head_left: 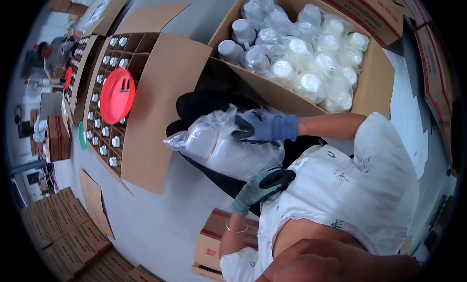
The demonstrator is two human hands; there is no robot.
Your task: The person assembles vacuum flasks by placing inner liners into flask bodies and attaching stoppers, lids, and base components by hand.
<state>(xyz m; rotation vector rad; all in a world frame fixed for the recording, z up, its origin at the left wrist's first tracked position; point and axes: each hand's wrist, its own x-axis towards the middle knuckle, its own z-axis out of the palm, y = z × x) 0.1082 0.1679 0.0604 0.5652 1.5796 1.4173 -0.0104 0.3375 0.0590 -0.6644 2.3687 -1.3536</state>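
Observation:
A white bottle in a clear plastic bag (219,148) lies across my lap over dark clothing. My right hand (262,126), in a blue glove with dark fingertips, grips its upper side. At the near end of the bag, close to my shirt, is my left hand (265,184) in a green glove with dark fingers. Its fingers are curled together, and what they hold, if anything, is hidden. Beside my right arm stands an open carton (301,94) filled with several white bagged bottles (311,82).
To the left, a divided carton (155,111) holds several white-capped bottles, with a red round tray (116,96) on top. A green ring (82,136) sits beyond it. Stacked cartons (68,228) stand lower left, and another carton (209,243) is by my left forearm. Another person (56,58) is far left.

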